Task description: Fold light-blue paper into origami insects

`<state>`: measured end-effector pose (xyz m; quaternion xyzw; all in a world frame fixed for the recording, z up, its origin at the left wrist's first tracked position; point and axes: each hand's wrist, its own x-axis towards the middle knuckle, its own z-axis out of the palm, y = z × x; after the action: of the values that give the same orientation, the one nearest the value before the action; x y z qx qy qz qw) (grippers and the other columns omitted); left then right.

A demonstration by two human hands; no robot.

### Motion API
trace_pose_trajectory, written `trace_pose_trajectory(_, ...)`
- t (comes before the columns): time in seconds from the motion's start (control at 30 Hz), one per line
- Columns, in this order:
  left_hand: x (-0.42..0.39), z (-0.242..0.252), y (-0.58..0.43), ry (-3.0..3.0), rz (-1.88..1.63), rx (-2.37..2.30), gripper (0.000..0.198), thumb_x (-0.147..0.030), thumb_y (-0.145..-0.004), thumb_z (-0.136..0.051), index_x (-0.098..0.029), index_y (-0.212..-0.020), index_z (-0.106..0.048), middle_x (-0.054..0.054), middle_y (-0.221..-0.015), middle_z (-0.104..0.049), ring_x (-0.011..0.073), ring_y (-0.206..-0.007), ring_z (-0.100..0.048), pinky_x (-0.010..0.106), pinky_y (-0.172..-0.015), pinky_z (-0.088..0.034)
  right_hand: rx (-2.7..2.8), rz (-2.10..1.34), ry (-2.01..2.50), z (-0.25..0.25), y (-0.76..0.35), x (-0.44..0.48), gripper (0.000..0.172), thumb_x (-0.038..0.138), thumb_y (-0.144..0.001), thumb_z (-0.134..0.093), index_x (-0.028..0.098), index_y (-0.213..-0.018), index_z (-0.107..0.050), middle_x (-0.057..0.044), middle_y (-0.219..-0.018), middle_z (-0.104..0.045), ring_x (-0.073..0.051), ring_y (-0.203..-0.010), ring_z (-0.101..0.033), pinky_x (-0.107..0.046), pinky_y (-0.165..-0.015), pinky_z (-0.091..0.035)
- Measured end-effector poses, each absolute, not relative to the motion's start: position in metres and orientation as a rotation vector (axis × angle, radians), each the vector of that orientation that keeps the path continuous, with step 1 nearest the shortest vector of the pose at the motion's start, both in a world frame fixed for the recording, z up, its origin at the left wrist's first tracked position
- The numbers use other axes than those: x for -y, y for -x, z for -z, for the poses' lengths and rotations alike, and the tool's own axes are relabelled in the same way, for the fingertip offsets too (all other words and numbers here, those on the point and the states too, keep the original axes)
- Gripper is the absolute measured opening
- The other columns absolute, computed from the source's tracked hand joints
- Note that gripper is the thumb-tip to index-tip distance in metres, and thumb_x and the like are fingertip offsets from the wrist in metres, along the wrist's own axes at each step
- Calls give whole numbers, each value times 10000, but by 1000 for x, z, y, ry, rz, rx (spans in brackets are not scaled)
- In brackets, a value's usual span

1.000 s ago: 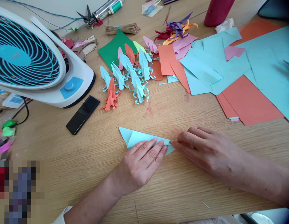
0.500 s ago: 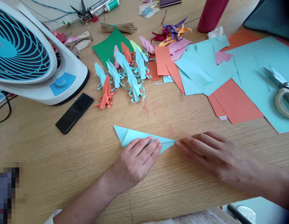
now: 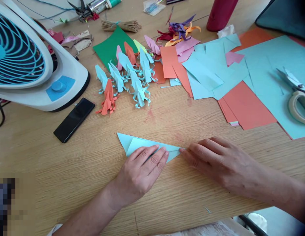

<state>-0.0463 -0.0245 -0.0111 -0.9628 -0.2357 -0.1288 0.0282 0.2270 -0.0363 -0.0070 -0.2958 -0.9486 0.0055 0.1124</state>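
Note:
A light blue sheet of paper (image 3: 142,143), folded into a long pointed triangle, lies on the wooden table in front of me. My left hand (image 3: 142,172) rests over its middle, fingers close together and pressing it down; the left thumb is hidden. At the narrow right-hand point, my right hand (image 3: 216,160) has its thumb against the lower edge of the tip, with the forefinger just above. Beyond the sheet stand several folded paper figures with thin legs, among them a light blue figure (image 3: 140,91) and an orange figure (image 3: 108,98).
A black phone (image 3: 74,120) and a white fan (image 3: 69,95) are at the left. Orange sheets (image 3: 248,106), light blue sheets (image 3: 263,72) and scissors (image 3: 296,85) lie at the right. Behind are a green sheet (image 3: 104,54), a bundle of sticks (image 3: 120,26) and a dark red bottle (image 3: 220,14).
The right thumb has slid a little left along the paper's tip. My left hand keeps its place on the sheet. The whole view has shifted slightly.

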Motion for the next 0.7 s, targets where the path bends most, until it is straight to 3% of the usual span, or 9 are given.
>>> trace_pose_trajectory(0.4, 23, 11, 47, 2976, 401, 730, 359, -77, -986, -374, -80, -1254, -613, 93, -1281, -666, 248, -1159, -612, 398, -911, -523, 2689, -281, 947, 5, -234, 40, 317, 128, -1004, -349, 141, -1005, -665, -128, -1028, -666, -220, -845, -607, -409, -751, -480)
trace_pose_trajectory(0.57, 24, 11, 46, 2975, 398, 740, 348, -81, -986, -390, -75, -1255, -610, 94, -1271, -672, 248, -1136, -623, 395, -879, -534, 2729, -193, 876, 6, -239, 38, 245, 126, -990, -409, 153, -1019, -650, -122, -1064, -659, -223, -885, -589, -394, -754, -468)
trace_pose_trajectory(0.7, 25, 11, 46, 2968, 413, 737, 330, -86, -982, -416, -80, -1248, -612, 90, -1261, -678, 248, -1121, -633, 399, -879, -533, 2748, -63, 776, 0, -228, 35, 277, 93, -980, -390, 82, -1087, -646, -157, -1130, -646, -232, -867, -576, -410, -745, -466)
